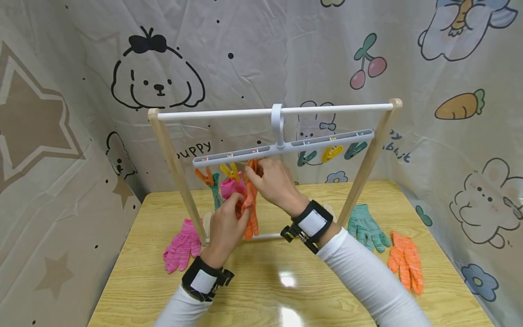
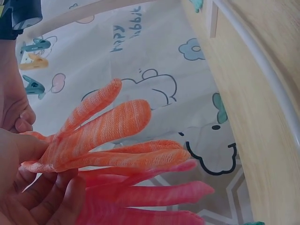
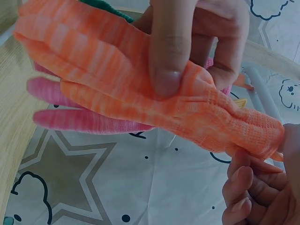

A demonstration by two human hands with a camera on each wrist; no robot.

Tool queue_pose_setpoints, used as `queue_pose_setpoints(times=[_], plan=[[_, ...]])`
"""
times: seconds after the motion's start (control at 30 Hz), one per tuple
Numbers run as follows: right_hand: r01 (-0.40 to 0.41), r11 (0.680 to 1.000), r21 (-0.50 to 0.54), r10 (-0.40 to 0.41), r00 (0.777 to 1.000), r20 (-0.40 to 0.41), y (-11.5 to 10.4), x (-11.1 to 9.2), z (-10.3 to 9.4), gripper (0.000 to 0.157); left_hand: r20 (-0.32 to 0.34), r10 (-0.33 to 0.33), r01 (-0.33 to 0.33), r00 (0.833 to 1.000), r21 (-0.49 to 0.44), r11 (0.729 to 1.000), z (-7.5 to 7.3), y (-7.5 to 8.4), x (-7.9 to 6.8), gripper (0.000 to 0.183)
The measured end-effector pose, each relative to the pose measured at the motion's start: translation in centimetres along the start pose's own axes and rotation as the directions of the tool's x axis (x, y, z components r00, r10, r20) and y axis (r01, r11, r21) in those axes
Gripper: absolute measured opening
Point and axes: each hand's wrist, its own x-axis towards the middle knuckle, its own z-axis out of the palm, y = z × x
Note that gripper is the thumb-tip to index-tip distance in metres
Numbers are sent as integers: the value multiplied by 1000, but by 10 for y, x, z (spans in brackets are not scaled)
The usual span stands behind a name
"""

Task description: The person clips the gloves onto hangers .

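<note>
An orange knitted glove (image 1: 251,225) hangs fingers-down below the left half of a grey clip hanger (image 1: 241,157). My left hand (image 1: 224,225) pinches it around the palm, between thumb and fingers. Up by the hanger bar, my right hand (image 1: 278,184) holds the glove's cuff, as the right wrist view shows with the fingertips (image 3: 241,176) at the cuff edge. Just left of it, a pink glove (image 1: 232,188) hangs beneath a yellow clip (image 1: 230,172). Farther left, a green glove (image 1: 215,193) hangs from an orange clip (image 1: 205,177). Whether a clip touches the orange glove is hidden.
The hanger hooks over the white rod (image 1: 220,114) of a wooden-sided rack (image 1: 361,175). Teal and yellow clips (image 1: 332,153) dangle from its right half. A pink glove (image 1: 182,246) lies on the table left; a green glove (image 1: 367,228) and an orange glove (image 1: 406,262) lie right.
</note>
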Motion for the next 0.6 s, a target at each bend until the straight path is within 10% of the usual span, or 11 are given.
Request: queue_pose_setpoints(times=[0.6], plan=[[6,998,-66,-6,1000,-10,-1,1,4,33,-27,20,-20,999,23,1000,-2,3,5,12]])
